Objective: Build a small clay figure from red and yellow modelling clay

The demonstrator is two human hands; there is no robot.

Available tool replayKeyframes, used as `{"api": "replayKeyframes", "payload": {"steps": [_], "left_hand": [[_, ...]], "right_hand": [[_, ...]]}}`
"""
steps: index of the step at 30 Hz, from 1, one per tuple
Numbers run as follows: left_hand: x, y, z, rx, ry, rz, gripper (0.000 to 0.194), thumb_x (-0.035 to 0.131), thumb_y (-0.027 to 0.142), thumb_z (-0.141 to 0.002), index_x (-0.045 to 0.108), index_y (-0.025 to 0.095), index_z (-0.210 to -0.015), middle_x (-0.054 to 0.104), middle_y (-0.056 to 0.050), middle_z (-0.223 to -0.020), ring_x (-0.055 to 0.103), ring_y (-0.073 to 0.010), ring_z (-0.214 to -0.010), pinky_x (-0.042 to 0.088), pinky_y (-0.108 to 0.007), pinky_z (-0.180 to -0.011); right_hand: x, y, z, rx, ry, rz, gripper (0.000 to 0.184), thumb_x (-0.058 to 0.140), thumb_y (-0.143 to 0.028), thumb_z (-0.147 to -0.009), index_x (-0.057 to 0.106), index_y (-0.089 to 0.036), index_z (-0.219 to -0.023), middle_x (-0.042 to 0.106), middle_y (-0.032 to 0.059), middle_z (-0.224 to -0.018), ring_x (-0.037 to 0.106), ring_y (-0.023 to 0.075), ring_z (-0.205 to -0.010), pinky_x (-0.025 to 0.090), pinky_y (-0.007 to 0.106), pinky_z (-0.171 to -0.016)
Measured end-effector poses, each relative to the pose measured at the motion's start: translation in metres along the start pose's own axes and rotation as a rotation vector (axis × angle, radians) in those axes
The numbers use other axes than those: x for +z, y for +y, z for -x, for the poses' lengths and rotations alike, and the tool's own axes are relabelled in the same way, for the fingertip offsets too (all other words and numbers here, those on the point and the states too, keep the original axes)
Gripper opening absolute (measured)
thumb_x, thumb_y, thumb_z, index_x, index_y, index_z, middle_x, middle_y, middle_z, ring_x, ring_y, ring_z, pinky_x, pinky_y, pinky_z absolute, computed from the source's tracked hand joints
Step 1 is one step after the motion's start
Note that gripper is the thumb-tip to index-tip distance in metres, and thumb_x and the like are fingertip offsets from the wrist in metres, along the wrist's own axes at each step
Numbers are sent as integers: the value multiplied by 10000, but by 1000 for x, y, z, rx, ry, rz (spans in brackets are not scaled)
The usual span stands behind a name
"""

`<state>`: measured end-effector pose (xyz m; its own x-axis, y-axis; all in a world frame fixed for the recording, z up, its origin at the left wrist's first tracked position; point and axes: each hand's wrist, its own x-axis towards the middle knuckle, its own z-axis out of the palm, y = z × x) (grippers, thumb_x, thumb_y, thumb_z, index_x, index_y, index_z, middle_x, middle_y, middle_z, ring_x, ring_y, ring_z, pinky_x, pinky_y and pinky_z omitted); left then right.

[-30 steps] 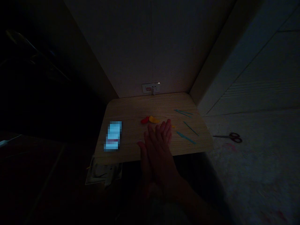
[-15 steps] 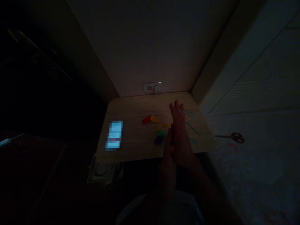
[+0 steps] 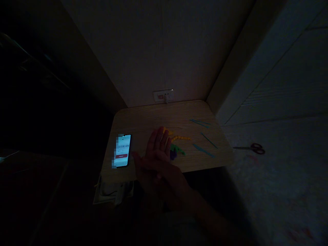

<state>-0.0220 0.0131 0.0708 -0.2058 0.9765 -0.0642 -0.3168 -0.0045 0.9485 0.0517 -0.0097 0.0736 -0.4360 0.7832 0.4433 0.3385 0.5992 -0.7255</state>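
Observation:
My left hand (image 3: 156, 141) is palm up over the front of the small wooden table (image 3: 143, 118), its fingers stretched out. Across its palm lies my right hand (image 3: 165, 168), flat, reaching in from the lower right. Whether anything sits between the palms is hidden in the dark. Just beyond the fingers is a yellow lump (image 3: 169, 132), perhaps modelling clay. An orange beaded strand (image 3: 181, 138) lies to the right, with a green piece (image 3: 178, 149) and a dark purple piece (image 3: 173, 155) nearer me.
Several thin teal tools (image 3: 203, 150) lie on the table's right side. A lit phone (image 3: 123, 150) rests at the left. Scissors (image 3: 252, 148) are on the pale surface to the right. A wall socket (image 3: 163, 96) with a plug sits behind the table.
My pressed-together hands have moved left and turned from upright to lying one over the other. The teal tools now show fully; the red piece is hidden behind my fingers.

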Motion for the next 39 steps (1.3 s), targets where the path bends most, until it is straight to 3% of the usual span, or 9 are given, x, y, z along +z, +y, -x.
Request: {"api": "replayKeyframes", "payload": {"steps": [4,6,9,13,21,26,28,32,39], "left_hand": [[-15,9,-7,-52,7,390,680,330,762,-958,676,259,-1257,641,-106,-1441,559,-316,-1402,481,-505,-1154],[-19,5,-13,-30,48,402,528,438,676,-972,702,244,-1123,706,-102,-1286,647,-289,-1255,540,-467,-1059],[-32,-7,-33,104,150,319,385,573,596,-918,680,227,-946,721,-93,-1027,690,-260,-1022,586,-405,-884],[-57,-24,-69,227,197,-93,282,589,538,-926,628,262,-881,672,-68,-942,645,-251,-926,560,-408,-860],[-62,-46,-112,401,-78,-1272,281,653,248,-889,632,187,-1162,621,-155,-1229,549,-349,-1181,438,-527,-1065],[-65,-53,-115,423,-70,-1396,204,581,205,-925,680,184,-1102,617,-159,-1188,549,-349,-1127,465,-518,-1018],[-67,-53,-114,432,-34,-1355,206,566,215,-936,685,182,-1101,627,-148,-1139,559,-337,-1095,480,-507,-1002],[-68,-53,-109,417,-4,-1249,184,598,242,-920,685,185,-1072,643,-137,-1106,580,-324,-1069,494,-485,-990],[-69,-45,-95,367,22,-926,187,557,309,-965,700,198,-1013,683,-95,-1029,620,-266,-1006,495,-415,-971]], "right_hand": [[-16,11,6,203,234,-585,306,467,-444,-1072,654,-291,-1260,736,34,-958,705,190,-846,597,322,-769],[-22,22,8,355,312,-814,226,554,-445,-1036,652,-284,-1161,606,-30,-726,511,130,-537,452,236,-498],[-38,40,7,457,275,-1016,312,659,-549,-938,644,-241,-896,363,-74,-582,257,107,-471,223,223,-414],[-59,60,3,453,372,-992,628,723,-619,-853,341,-233,-537,215,-80,-530,187,94,-459,183,253,-414],[-57,103,-17,522,592,-731,743,709,-639,-863,173,-260,-513,121,-108,-467,105,70,-405,108,261,-400],[-67,126,-44,457,317,-145,471,711,-544,-872,476,-232,-609,390,-65,-544,372,111,-519,285,270,-520],[-65,133,-59,433,124,103,277,717,-488,-882,651,-220,-870,517,-47,-610,488,144,-588,338,279,-579],[-41,139,-88,354,-187,419,510,773,-441,-862,635,-207,-1293,726,88,-1025,659,236,-892,450,315,-726],[-26,135,-98,157,-334,472,222,581,-289,-991,735,-172,-1100,723,151,-1141,636,287,-1112,493,381,-927]]}}
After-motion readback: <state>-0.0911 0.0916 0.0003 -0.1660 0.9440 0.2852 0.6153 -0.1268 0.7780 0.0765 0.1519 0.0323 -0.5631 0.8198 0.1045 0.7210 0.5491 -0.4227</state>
